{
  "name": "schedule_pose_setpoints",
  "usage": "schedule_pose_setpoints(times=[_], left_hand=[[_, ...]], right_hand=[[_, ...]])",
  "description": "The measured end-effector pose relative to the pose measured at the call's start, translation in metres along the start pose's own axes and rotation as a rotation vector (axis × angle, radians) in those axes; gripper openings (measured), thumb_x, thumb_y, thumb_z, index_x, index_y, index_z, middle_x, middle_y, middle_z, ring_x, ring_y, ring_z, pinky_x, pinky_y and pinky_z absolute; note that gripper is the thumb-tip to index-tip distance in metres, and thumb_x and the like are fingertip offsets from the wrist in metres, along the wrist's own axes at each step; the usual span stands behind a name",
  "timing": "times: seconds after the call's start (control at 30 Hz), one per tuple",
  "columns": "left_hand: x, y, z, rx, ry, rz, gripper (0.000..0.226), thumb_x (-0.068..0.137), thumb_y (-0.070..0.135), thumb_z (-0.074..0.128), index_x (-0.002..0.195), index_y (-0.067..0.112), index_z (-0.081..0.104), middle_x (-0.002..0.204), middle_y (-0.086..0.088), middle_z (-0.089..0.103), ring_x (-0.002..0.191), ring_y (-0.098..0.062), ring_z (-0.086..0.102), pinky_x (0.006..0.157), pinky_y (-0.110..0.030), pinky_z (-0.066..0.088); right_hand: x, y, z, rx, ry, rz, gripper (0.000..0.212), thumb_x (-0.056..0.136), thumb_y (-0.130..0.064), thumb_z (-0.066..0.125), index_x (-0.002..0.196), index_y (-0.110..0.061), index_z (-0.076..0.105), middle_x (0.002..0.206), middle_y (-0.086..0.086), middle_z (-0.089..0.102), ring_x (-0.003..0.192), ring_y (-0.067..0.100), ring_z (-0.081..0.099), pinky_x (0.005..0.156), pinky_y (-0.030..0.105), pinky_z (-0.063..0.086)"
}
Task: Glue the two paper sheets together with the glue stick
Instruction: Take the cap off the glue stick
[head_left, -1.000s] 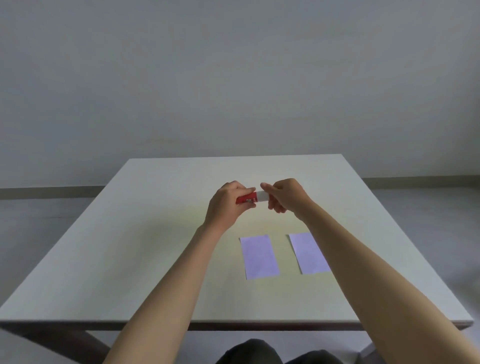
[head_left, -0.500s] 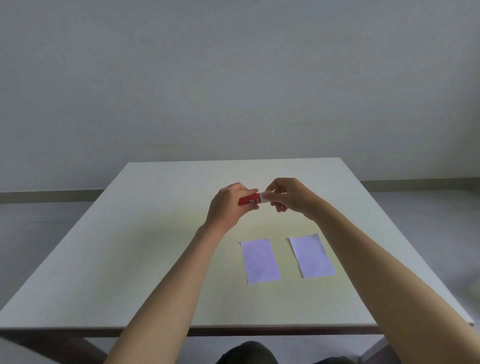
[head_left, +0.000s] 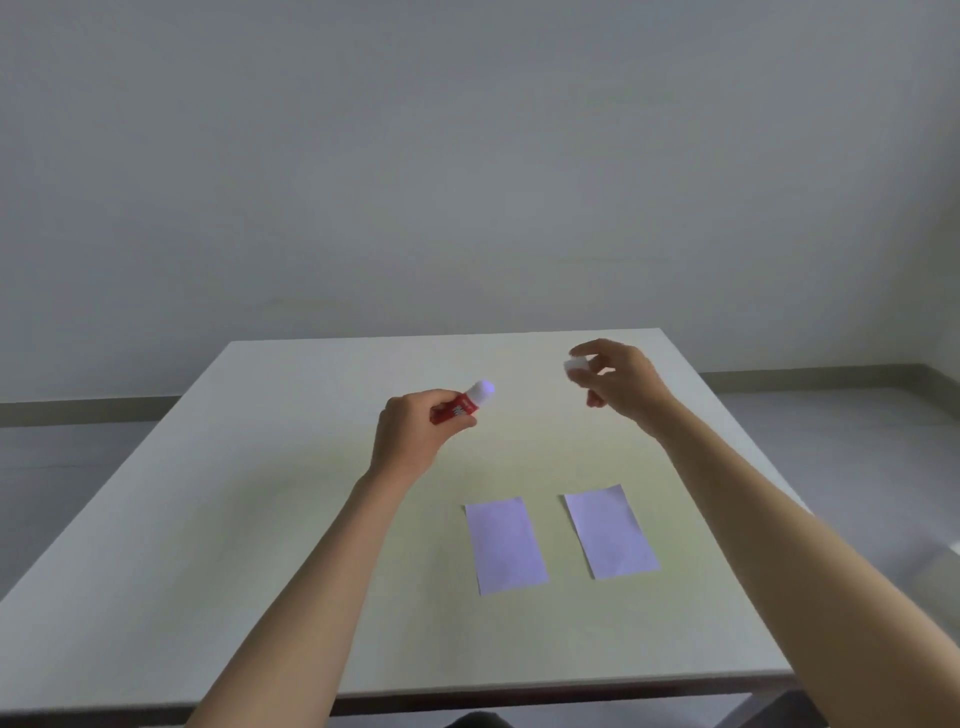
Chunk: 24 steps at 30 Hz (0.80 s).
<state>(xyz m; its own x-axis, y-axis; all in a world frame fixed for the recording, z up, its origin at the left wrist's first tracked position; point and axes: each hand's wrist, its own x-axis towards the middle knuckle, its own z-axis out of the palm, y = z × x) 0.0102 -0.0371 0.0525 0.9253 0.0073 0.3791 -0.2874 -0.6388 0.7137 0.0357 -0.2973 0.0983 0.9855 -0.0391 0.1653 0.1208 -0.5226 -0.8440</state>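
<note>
Presently: glue stick (head_left: 464, 404), uncapped, gripped in left hand (head_left: 410, 436) above table (head_left: 208, 519); cap (head_left: 575, 368) pinched in right hand (head_left: 618, 382), well apart. Two paper sheets (head_left: 505, 544) (head_left: 610, 530) flat, side by side, unglued. Step: uncapping done. Next, likely: set cap down, bring tip to one sheet

A plain white bench (head_left: 218, 519) fills the lower half of the view, its top smooth and square-cornered, with a faint yellowish cast across the middle. A dark underframe (head_left: 519, 701) shows beneath the near edge. Behind it rises a bare pale grey wall (head_left: 467, 156). A darker skirting strip (head_left: 810, 371) runs along the foot of the wall, above a grey floor (head_left: 857, 441) on either side.
</note>
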Motion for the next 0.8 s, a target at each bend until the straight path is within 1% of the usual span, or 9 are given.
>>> schedule_pose_setpoints(times=[0.07, 0.13, 0.2, 0.27, 0.33, 0.43, 0.6, 0.67, 0.8], left_hand=[[-0.001, -0.009, -0.005, -0.052, 0.016, -0.042, 0.008, 0.073, 0.031, 0.075, 0.077, 0.027, 0.07, 0.054, 0.014, 0.064, 0.054, -0.007, 0.059, 0.061, -0.026, 0.043], [-0.002, -0.013, -0.007, -0.088, 0.032, -0.06, 0.009, 0.076, 0.025, 0.074, 0.075, 0.026, 0.065, 0.05, 0.012, 0.063, 0.048, -0.004, 0.057, 0.06, -0.024, 0.044], [-0.003, -0.015, -0.007, -0.095, 0.067, -0.07, 0.011, 0.078, 0.022, 0.073, 0.076, 0.025, 0.062, 0.054, 0.008, 0.066, 0.052, -0.007, 0.059, 0.059, -0.022, 0.044], [-0.002, -0.015, -0.007, -0.092, 0.094, -0.07, 0.012, 0.08, 0.021, 0.072, 0.076, 0.023, 0.061, 0.055, 0.008, 0.067, 0.055, -0.004, 0.06, 0.056, -0.014, 0.041], [-0.001, -0.016, -0.007, -0.1, 0.104, -0.069, 0.012, 0.08, 0.02, 0.071, 0.076, 0.02, 0.06, 0.055, 0.012, 0.066, 0.054, 0.002, 0.06, 0.054, -0.008, 0.039], [-0.001, -0.016, -0.005, -0.115, 0.101, -0.078, 0.012, 0.08, 0.019, 0.07, 0.077, 0.015, 0.06, 0.056, 0.009, 0.068, 0.055, 0.001, 0.06, 0.054, -0.007, 0.039], [-0.002, -0.013, -0.001, -0.138, 0.103, -0.08, 0.017, 0.081, 0.019, 0.069, 0.072, 0.019, 0.055, 0.056, 0.005, 0.069, 0.054, -0.002, 0.062, 0.056, -0.006, 0.039], [-0.002, -0.01, 0.0, -0.156, 0.103, -0.088, 0.015, 0.081, 0.018, 0.069, 0.074, 0.014, 0.056, 0.056, 0.005, 0.069, 0.053, 0.0, 0.061, 0.054, -0.006, 0.039], [-0.003, 0.001, -0.001, -0.198, 0.122, -0.119, 0.016, 0.081, 0.019, 0.069, 0.078, 0.01, 0.057, 0.051, 0.013, 0.067, 0.052, 0.005, 0.059, 0.054, -0.005, 0.038]], right_hand=[[0.009, 0.02, -0.013, -0.19, 0.082, 0.059, 0.021, 0.081, -0.018, 0.07, 0.1, -0.016, 0.061, 0.078, 0.001, 0.065, 0.05, 0.017, 0.062, 0.049, 0.02, 0.048], [0.013, 0.044, -0.02, -0.363, 0.099, 0.139, 0.019, 0.081, -0.018, 0.068, 0.097, -0.009, 0.062, 0.087, 0.012, 0.069, 0.065, 0.029, 0.067, 0.059, 0.025, 0.052], [0.01, 0.067, -0.021, -0.403, 0.087, 0.225, 0.015, 0.081, -0.014, 0.065, 0.094, -0.007, 0.065, 0.091, 0.019, 0.07, 0.071, 0.033, 0.066, 0.065, 0.033, 0.052], [0.004, 0.086, -0.017, -0.433, 0.062, 0.267, 0.015, 0.08, -0.01, 0.063, 0.094, -0.006, 0.067, 0.093, 0.02, 0.07, 0.069, 0.03, 0.061, 0.062, 0.029, 0.046], [-0.001, 0.1, -0.011, -0.482, 0.042, 0.27, 0.017, 0.081, -0.009, 0.059, 0.096, -0.006, 0.067, 0.097, 0.019, 0.068, 0.078, 0.032, 0.061, 0.064, 0.028, 0.043], [-0.006, 0.112, -0.004, -0.548, 0.021, 0.251, 0.018, 0.083, -0.006, 0.054, 0.097, -0.005, 0.066, 0.098, 0.019, 0.068, 0.084, 0.033, 0.062, 0.065, 0.029, 0.044], [-0.009, 0.117, 0.0, -0.607, -0.015, 0.229, 0.018, 0.085, -0.004, 0.051, 0.099, -0.005, 0.062, 0.1, 0.018, 0.066, 0.087, 0.034, 0.06, 0.068, 0.033, 0.045], [-0.009, 0.117, -0.003, -0.616, -0.048, 0.233, 0.027, 0.084, -0.004, 0.054, 0.11, -0.008, 0.059, 0.107, 0.019, 0.062, 0.093, 0.035, 0.058, 0.071, 0.032, 0.044], [-0.01, 0.088, -0.005, -0.556, -0.071, 0.163, 0.068, 0.079, -0.005, 0.065, 0.14, -0.016, 0.038, 0.127, 0.022, 0.044, 0.093, 0.033, 0.055, 0.079, 0.029, 0.044]])
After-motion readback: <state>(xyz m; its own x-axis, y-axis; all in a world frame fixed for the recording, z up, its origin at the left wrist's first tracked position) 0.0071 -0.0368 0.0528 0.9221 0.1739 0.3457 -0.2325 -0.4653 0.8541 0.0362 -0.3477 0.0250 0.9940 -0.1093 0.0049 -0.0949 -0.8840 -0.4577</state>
